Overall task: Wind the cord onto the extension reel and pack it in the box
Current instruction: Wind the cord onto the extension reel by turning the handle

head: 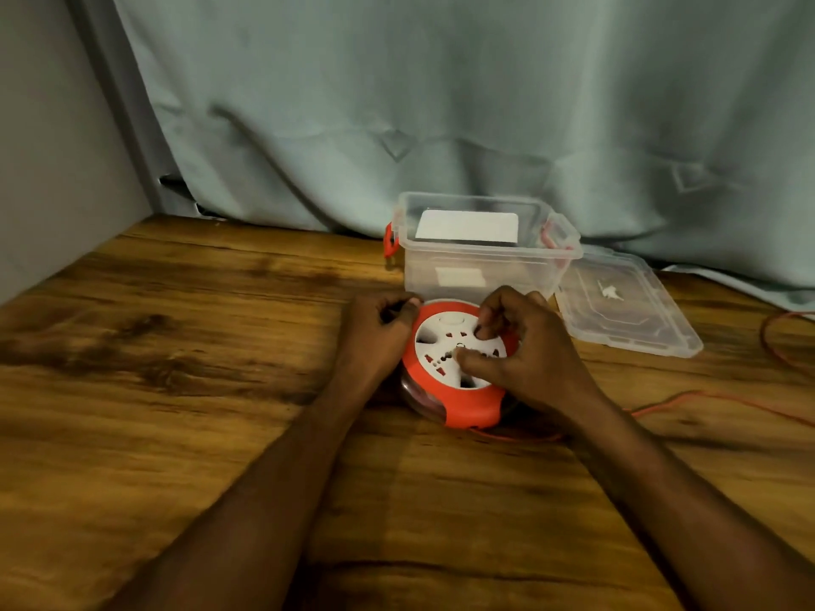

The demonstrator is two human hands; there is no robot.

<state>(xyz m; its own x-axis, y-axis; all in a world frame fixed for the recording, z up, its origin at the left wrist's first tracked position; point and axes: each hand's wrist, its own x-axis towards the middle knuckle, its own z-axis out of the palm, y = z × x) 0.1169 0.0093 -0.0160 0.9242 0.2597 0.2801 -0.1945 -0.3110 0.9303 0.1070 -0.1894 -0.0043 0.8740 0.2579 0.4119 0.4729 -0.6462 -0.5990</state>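
Round orange-and-white plastic extension reel (456, 368) lies flat on the brown wood-grain table (176, 346), socket face up, just near of the clear plastic storage box with orange side latches (485, 253). Box is open; a white card or label shows inside, nothing else that can be made out. Its clear lid (626, 302) lies flat on the table to the right, just beside the box.

Left hand (379, 324) curled against the reel's far-left rim, fingers closed on the edge, apparently steadying it. Right hand (525, 346) over the white face, fingertips (483, 330) pressed down into it, thumb near the centre; looks like the turning hand.

Thin orange cord (705, 396) leaves the near edge of the reel, runs right across the table and loops toward the right frame edge. Much cord is out, so winding is judged well short of done.

Risks from here:
- Loose loop at far right could kink or catch on the lid corner as it draws in, jamming the wind.
- Fingertip purchase on the smooth face may slip; the reel could then skate toward the box.
- Uneven take-up could bunch the cord under the rim, where it is hidden from view.

Pale green curtain (441, 103) hangs behind.
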